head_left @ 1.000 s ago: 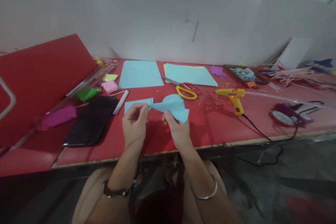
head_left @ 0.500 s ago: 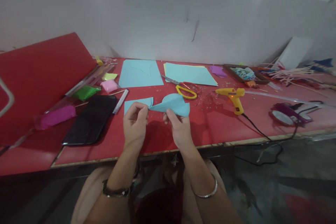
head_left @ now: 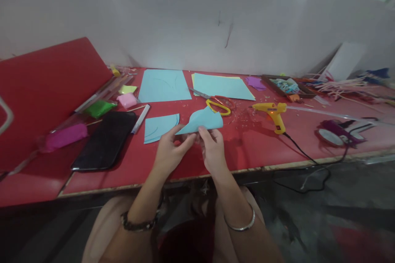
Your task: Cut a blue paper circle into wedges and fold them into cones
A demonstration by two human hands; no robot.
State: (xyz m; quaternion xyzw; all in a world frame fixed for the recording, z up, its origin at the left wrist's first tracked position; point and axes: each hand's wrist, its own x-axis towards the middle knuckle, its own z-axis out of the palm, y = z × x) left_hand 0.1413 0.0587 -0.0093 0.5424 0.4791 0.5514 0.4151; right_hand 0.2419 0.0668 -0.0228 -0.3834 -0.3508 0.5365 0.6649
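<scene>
A light blue piece of paper (head_left: 202, 121), rolled to a point at its left end and flared at the right, is in my hands above the table's front part. My right hand (head_left: 212, 150) pinches its lower edge, thumb on the near side and fingers curled beneath. My left hand (head_left: 173, 150) is at the pointed end, its thumb reaching toward my right fingers; its other fingertips are partly hidden behind the paper. Just left of it lie cut blue paper pieces (head_left: 159, 126) with curved edges and a drawn line. Scissors (head_left: 220, 107) with red and yellow handles rest beyond the paper.
On the red table (head_left: 247, 148), a yellow glue gun (head_left: 273, 113) lies right, its cord hanging over the front edge. A black phone (head_left: 106, 141), a marker (head_left: 141, 119) and coloured clay packets (head_left: 100, 109) lie left. Blue sheets (head_left: 165, 86) and a small tray (head_left: 288, 87) are at the back.
My left hand has slid right from the paper's tip to underneath it, close to my right hand. The pointed end now tilts down, and the cut pieces at left are more exposed.
</scene>
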